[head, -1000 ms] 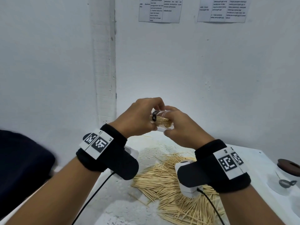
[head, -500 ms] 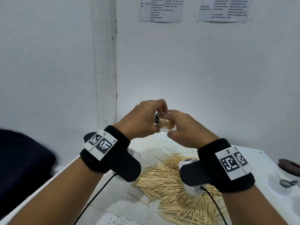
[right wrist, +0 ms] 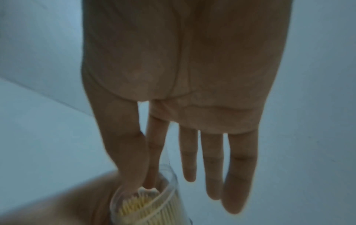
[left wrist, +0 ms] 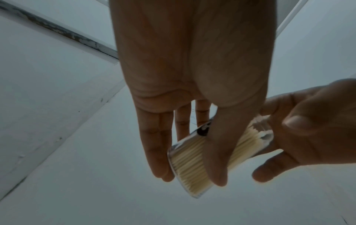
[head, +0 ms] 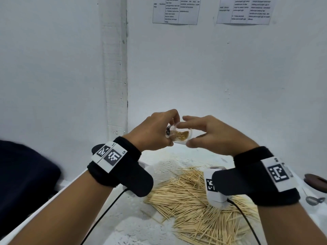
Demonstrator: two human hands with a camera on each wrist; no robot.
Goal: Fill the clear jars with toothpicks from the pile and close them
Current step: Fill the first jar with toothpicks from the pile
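A small clear jar [head: 180, 136] packed with toothpicks lies nearly on its side in the air above the table. My left hand [head: 170, 133] grips its base end, thumb across the front [left wrist: 215, 152] and fingers behind. My right hand [head: 187, 131] is at the open mouth. Its thumb and index finger pinch at the rim over the toothpick tips [right wrist: 138, 202], and its other fingers are spread straight. The loose toothpick pile [head: 194, 200] lies on the white table [head: 134, 227] under my wrists. No lid for this jar is in view.
A jar with a brown lid [head: 316, 181] and a metal clasp [head: 314, 199] stands at the table's right edge. A dark object [head: 26, 174] sits left of the table. The white wall [head: 212, 76] is close behind, with papers pinned up high.
My right hand has loosened from wrapping the jar; its fingers now spread out, leaving thumb and index at the mouth. Both hands and the jar sit slightly lower.
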